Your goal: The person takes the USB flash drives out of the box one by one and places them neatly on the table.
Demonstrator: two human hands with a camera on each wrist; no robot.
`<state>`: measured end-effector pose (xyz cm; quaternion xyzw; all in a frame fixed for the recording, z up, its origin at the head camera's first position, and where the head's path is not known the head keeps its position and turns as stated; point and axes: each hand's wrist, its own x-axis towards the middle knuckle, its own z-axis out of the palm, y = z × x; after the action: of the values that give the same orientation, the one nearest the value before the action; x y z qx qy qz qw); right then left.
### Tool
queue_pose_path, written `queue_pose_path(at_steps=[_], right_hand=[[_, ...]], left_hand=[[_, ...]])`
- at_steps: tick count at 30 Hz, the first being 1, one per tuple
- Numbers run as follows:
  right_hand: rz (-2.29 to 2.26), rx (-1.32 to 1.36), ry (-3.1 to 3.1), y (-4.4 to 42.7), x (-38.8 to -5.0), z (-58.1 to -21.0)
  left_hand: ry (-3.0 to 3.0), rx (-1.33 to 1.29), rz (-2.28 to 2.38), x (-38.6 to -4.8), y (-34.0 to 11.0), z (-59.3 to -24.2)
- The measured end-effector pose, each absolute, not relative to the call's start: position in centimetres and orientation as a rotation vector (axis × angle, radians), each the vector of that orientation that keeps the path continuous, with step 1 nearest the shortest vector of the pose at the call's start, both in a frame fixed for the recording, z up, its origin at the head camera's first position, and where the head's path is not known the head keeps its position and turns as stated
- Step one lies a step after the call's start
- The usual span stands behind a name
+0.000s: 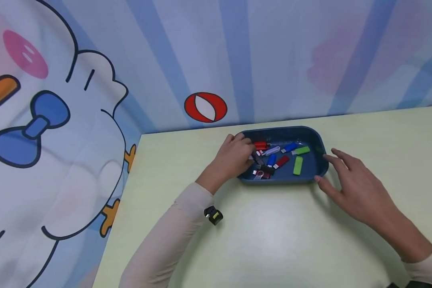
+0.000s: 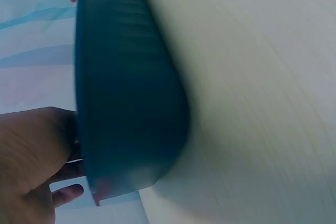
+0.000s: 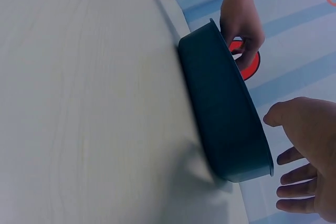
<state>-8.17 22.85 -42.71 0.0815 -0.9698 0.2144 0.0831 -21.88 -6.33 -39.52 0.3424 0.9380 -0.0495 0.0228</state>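
The left hand reaches over the left end of a dark blue, rounded rectangular tray, its fingers bent down inside; we cannot tell whether they pinch anything. Nearest its fingertips we see a slim dark grey USB stick, and just beyond it a black USB stick in the same crowded left half of the tray. Around these lie a bright red USB stick, a pale lavender one, two blue ones and a dark red one. Farther right, we find two lime-green USB sticks well apart from the left hand. At the tray's right end, the right hand is spread, thumb and fingers apart, its tips close beside the rim; we cannot tell whether they touch it. The tray rests on a pale yellow tabletop, near a light-blue striped wall with a printed red-and-white ball.
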Motion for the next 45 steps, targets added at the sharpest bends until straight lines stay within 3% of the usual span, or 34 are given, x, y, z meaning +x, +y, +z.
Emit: queue_pose_path(at_steps=[20,30,37,45], right_hand=[[0.603,0.294,-2.985,22.3,-10.4,-42.5],[0.553,0.369,-3.031,21.6,-10.9,-41.9],[0.562,0.325,-3.036,21.4,-11.0,-41.8],[0.598,0.298,-3.039,21.2,-10.9,-42.3]], left_hand=[[2.866,1.207,-0.312,-23.3,-5.0,-41.0],[2.875,1.092,-0.317,-23.0,-5.5,-40.6],[3.072,1.038,0.023,-21.1,-7.5,-39.0],[3.220,0.817,0.567,-16.1,-10.5,-37.9]])
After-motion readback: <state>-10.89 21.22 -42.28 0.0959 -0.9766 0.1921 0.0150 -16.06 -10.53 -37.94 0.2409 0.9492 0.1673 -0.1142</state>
